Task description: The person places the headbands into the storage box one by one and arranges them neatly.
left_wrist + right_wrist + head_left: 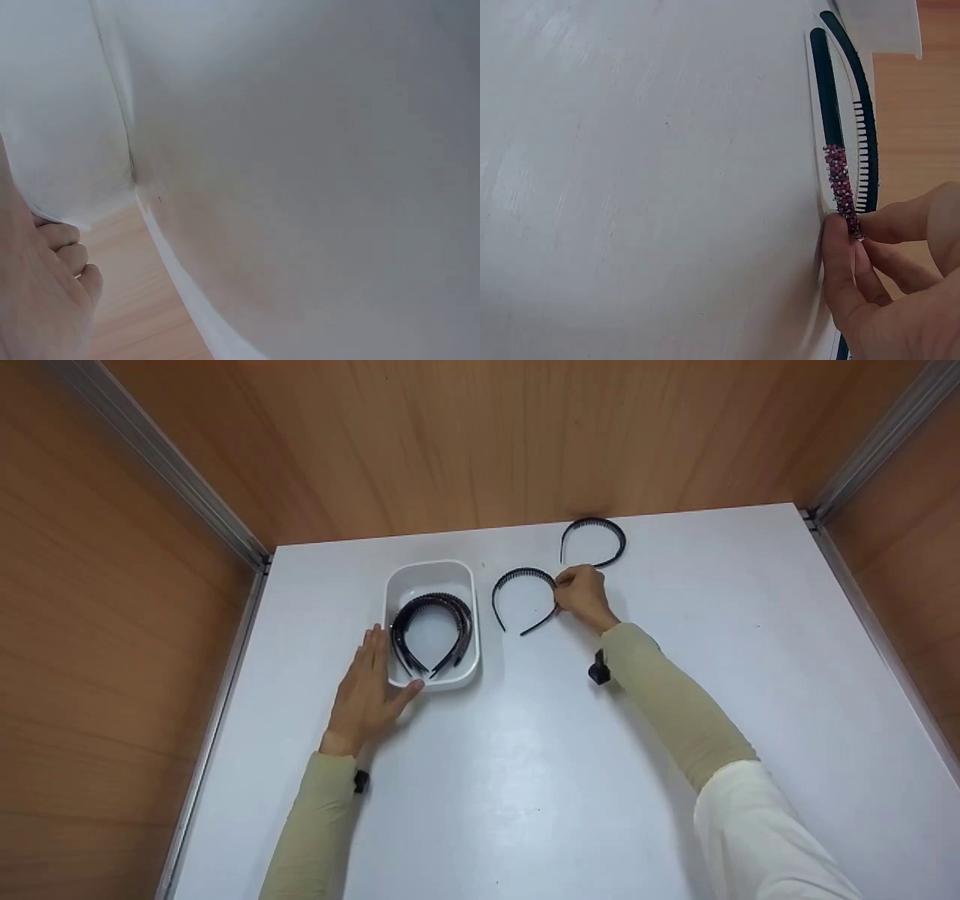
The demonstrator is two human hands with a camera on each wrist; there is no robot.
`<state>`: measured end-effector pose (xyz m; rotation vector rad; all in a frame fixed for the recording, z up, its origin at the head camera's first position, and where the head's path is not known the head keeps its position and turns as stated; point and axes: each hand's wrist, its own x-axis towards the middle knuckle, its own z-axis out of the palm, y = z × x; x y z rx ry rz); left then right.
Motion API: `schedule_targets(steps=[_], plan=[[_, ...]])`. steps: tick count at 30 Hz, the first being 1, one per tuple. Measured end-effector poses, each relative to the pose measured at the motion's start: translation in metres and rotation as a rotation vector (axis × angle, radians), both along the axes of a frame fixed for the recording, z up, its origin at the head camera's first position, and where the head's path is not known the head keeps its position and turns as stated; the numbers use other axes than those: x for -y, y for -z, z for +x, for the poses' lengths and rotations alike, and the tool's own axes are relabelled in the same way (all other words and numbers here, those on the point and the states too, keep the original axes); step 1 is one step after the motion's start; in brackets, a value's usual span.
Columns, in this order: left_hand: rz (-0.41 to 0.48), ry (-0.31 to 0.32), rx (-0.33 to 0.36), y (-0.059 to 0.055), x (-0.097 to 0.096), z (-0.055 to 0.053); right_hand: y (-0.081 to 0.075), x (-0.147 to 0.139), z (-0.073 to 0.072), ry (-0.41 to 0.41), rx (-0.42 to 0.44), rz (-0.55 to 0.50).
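My right hand pinches the right side of a black toothed headband, which lies on the table with its ends toward me. In the right wrist view, pink-and-white beading covers part of its outer face, and thumb and fingers meet on it. My left hand rests against a white plastic tub, its fingers along the left wall and the thumb at the near rim. Several dark headbands lie bunched together in the tub. The left wrist view shows fingers beside the tub wall.
Another black headband lies behind my right hand, near the table's back edge. The white tabletop is bordered by wooden panels at the back and on both sides, with metal strips at the corners.
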<state>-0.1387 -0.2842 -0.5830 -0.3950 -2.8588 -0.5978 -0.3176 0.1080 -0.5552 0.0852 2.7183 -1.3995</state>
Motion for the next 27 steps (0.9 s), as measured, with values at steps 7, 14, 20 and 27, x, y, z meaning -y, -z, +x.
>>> schedule_targets(steps=[7,14,20,27], plan=[[-0.021,-0.008,0.016,-0.001,0.002,-0.001,-0.001,-0.002,0.000,0.003,0.011,-0.047],[-0.007,-0.009,0.030,-0.002,0.002,0.001,-0.006,-0.003,0.000,-0.003,0.009,-0.037],[0.003,-0.007,0.034,-0.004,0.001,0.002,-0.012,-0.006,0.001,-0.007,0.000,-0.033],[-0.004,-0.014,0.035,-0.004,0.001,0.000,-0.019,-0.008,0.000,-0.009,0.053,-0.099]])
